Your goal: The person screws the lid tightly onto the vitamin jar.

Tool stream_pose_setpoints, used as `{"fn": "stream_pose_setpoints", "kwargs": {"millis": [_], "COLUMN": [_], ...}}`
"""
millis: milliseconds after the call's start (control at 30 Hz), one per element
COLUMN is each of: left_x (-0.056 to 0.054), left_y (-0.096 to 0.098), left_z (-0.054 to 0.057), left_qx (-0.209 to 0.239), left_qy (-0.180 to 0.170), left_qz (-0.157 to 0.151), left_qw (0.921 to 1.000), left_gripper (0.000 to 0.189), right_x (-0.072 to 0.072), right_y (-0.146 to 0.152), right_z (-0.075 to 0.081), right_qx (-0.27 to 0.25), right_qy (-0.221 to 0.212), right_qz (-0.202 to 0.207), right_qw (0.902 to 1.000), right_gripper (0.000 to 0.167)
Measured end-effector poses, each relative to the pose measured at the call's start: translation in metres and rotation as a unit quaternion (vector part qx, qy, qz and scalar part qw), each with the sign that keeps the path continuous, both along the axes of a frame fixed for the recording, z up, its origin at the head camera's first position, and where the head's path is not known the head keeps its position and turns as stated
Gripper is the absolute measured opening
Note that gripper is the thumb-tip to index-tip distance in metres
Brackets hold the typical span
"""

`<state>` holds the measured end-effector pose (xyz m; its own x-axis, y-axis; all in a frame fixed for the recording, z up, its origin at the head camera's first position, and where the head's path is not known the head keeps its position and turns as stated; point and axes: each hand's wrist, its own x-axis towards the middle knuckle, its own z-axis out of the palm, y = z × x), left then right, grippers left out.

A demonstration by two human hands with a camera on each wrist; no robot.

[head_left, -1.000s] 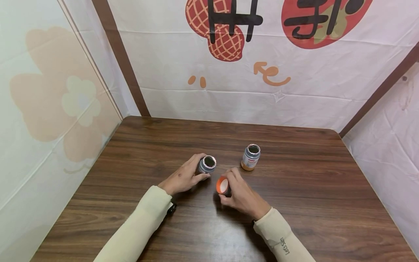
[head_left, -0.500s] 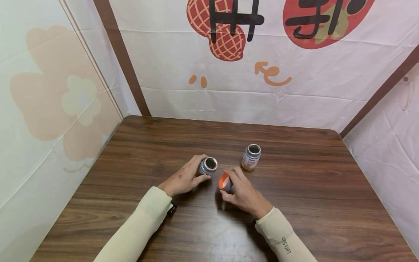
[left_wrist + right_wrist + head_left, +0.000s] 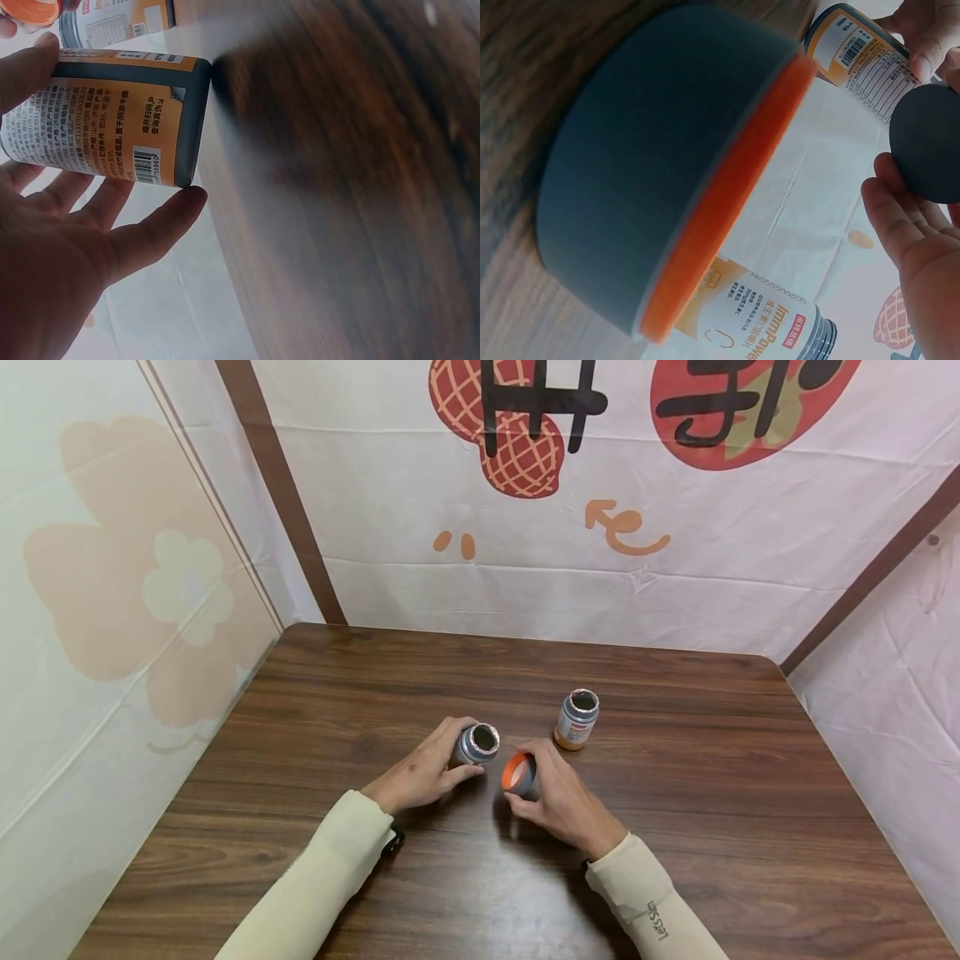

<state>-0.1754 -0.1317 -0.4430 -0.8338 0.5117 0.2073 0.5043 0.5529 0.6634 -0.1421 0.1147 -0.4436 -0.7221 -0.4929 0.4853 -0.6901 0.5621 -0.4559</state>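
Note:
In my left hand [image 3: 423, 768] is a small grey supplement bottle [image 3: 482, 743] with an orange label [image 3: 120, 127]; it is uncapped and leans toward the right hand. Its base is at or just above the table, though I cannot tell if it touches. My right hand [image 3: 558, 802] pinches a dark grey screw cap [image 3: 517, 772] by its edge, the orange inner rim facing left toward the bottle. Hand and cap stay apart from that bottle. A similar open bottle [image 3: 577, 722] stands upright beyond my right hand.
A second dark grey cap [image 3: 652, 157] with an orange rim looms close in the right wrist view, near the wooden table [image 3: 390, 893]; the head view does not show it. Printed white cloth [image 3: 525, 585] hangs behind the table and along both sides.
My right hand has shifted slightly right and turned the cap, so less of its white inside shows. The bottle in my left hand leans a little more to the right.

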Motion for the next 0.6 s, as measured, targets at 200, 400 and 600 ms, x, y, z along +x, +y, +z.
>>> {"fn": "stream_pose_setpoints", "kwargs": {"millis": [200, 400, 600], "left_x": [0.0020, 0.0038, 0.0049], "left_y": [-0.0007, -0.0012, -0.0012], "left_z": [0.0005, 0.0006, -0.0011], "left_qx": [0.000, 0.001, 0.006], "left_qy": [-0.001, -0.001, 0.008], "left_qz": [-0.003, -0.007, -0.010], "left_qw": [1.0000, 1.0000, 0.9999], "left_gripper": [0.057, 0.056, 0.057], "right_x": [0.0002, -0.0009, -0.0021], "right_y": [-0.0003, 0.0014, 0.0032], "right_z": [0.0008, -0.0001, -0.0005], "right_qx": [-0.021, -0.029, -0.025], "right_qy": [0.005, 0.024, 0.036], "right_qz": [-0.004, 0.000, 0.004], "right_qw": [0.9998, 0.9993, 0.9990], "right_gripper": [0.063, 0.060, 0.058]}}
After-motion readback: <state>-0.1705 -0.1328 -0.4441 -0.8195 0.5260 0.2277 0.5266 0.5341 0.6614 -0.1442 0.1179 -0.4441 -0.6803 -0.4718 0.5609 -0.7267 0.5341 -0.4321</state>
